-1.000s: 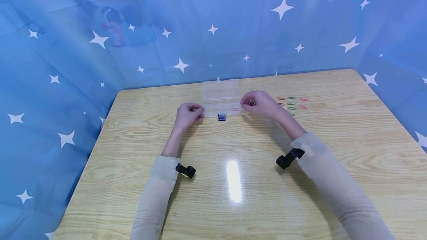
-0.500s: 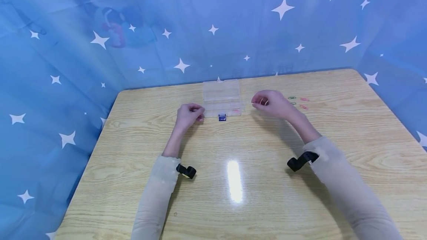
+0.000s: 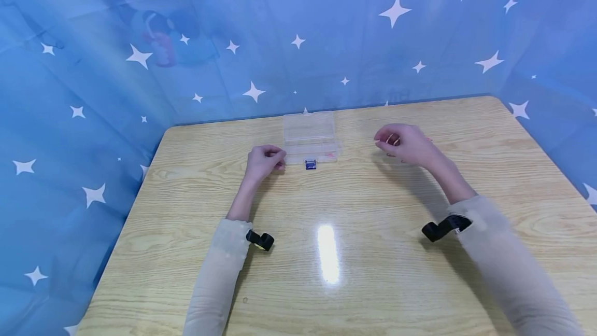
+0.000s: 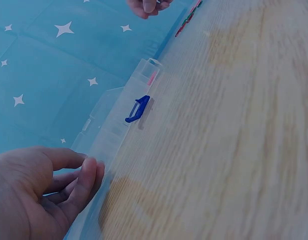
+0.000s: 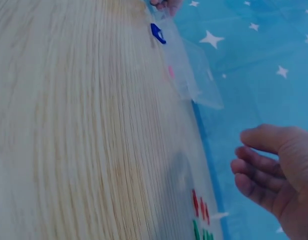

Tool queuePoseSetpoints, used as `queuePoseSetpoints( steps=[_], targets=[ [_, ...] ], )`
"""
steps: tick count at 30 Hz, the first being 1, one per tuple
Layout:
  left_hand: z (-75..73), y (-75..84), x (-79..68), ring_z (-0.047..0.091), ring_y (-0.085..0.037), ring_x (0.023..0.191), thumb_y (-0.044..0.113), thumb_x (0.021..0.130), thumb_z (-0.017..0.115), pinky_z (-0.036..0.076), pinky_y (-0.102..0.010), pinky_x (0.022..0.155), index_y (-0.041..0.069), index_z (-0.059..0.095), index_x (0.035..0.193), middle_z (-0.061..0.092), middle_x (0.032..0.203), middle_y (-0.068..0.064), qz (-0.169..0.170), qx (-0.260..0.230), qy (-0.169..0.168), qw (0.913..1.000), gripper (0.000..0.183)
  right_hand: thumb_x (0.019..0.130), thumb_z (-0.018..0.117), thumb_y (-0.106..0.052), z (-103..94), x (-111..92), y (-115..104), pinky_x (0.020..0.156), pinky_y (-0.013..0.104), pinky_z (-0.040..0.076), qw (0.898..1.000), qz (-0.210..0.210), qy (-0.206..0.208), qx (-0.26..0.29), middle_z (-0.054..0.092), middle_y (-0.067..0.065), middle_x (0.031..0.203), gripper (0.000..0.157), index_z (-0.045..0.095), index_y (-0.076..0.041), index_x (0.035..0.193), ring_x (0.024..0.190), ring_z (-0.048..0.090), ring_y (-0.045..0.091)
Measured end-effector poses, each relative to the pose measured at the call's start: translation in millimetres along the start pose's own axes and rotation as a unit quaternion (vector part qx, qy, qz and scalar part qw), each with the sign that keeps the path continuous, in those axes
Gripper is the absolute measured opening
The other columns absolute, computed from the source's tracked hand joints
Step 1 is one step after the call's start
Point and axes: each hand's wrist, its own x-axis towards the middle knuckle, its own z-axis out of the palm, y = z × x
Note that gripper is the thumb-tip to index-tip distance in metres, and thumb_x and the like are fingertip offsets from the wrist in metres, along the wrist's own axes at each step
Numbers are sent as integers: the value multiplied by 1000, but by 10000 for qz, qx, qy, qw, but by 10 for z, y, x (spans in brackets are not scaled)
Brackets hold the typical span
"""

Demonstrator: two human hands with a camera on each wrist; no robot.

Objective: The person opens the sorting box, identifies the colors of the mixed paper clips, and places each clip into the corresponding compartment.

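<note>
A clear plastic box lies near the table's far edge with its lid tipped back and a blue latch on its front. Inside its right end is a pink paper clip. My left hand pinches the box's left end between thumb and fingers. To the right of the box, my right hand is above the table with loosely bent fingers and holds nothing. Red paper clips and green paper clips lie below it, mostly hidden by the hand in the head view.
The wooden table extends toward me, with a bright light reflection on it. A blue curtain with white stars hangs directly behind the far edge. Each sleeve carries a black wrist camera.
My right hand has moved right, from the box's right end to over the paper clips, covering most of them. My left hand has stayed at the box.
</note>
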Motion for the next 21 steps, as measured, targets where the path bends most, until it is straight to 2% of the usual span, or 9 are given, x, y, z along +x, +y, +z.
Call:
queuePoseSetpoints(
  steps=[11,21],
  targets=[
    [-7,5,-10,66,-24,63,17,87,64,57,-30,60,1,67,97,65,77,-14,-44,-102,-35,9999,19,88,61,-18,-197,-198,233,58,27,49,9989,137,331,-316,63,3,85,16,65,-9,100,72,59,18],
    [-9,10,-17,66,-23,63,17,86,64,57,-30,60,2,67,97,65,77,-14,-104,-117,-22,9999,19,89,60,-19,-359,-385,431,57,25,47,9972,482,382,-434,63,7,88,18,64,-7,103,75,59,22]
  ],
)
